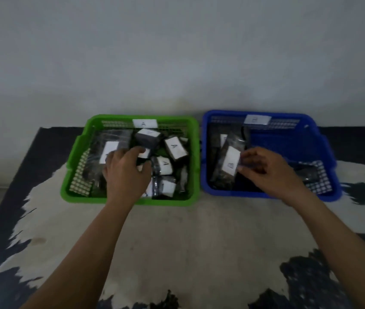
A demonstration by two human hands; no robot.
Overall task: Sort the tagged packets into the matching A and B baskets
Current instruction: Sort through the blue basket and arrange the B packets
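Head view: left hand reaches into green A basket among A-tagged packets, grip curled, can't tell if holding. Right hand w/ grip pinching B-tagged packet inside blue B basket. Both baskets on patterned rug.

Both forearms bare, no sleeves visible; hands bare, ungloved.

Perforated, matt plastic is noted in the green basket and blue basket; glossy clear film and white paper tags on the packets.
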